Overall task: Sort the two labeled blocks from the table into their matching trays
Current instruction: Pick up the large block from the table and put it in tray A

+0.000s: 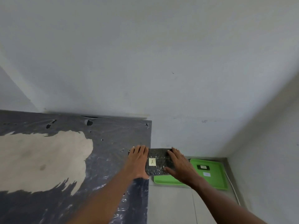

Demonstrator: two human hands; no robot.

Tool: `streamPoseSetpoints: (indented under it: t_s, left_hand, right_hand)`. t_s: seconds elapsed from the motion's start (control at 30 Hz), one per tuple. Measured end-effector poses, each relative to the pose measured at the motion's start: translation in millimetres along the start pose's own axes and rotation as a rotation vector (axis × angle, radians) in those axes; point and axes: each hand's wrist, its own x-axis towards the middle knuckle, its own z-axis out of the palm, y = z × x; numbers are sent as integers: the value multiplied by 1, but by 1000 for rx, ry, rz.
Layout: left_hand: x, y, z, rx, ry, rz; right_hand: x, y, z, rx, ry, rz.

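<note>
— We have the block [156,161] marked "A" between both palms: our left hand [137,160] presses flat against its left side, our right hand [179,165] against its right, fingers spread along the edges. It sits past the right edge of the tabletop [113,143], out over the green tray [215,180] on the floor below.

— So what worries us here?

— The grip is a squeeze, not a wrap. The block looks wrapped in shiny film (slippery, we suspect), so if either palm eases off while we lower it, it could slide out and drop onto the tray or beside it.

— And the tray itself?

— It already holds a small dark item [203,167] and a pale label [206,174] towards its far right. We cannot read that label, so we cannot confirm this is the "A" tray; putting the block down here on faith could mean a wrong sort.

— Anything in the path?

— The tabletop edge is close to our left wrist, and the wall [178,78] stands just behind. A white cable [233,188] runs along the tray's right side, clear of us. The second block is not in sight.
</note>
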Motion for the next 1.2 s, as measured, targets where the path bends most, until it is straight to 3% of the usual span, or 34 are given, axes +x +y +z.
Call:
streamPoseSetpoints:
  t_s: [0.3,0.57,0.83,1.2]
  left_hand:
    - [35,69,20,29,50,97]
    - [51,137,43,-11,-14,125]
    - [86,206,68,-48,-89,7]
    - [141,227,193,-75,-180,-57]
  right_hand:
    - [-53,51,-11,8,53,164]
    - [-82,111,-17,33,23,266]
    - [-90,198,-18,193,26,287]
    - [-60,306,91,237,-19,322]
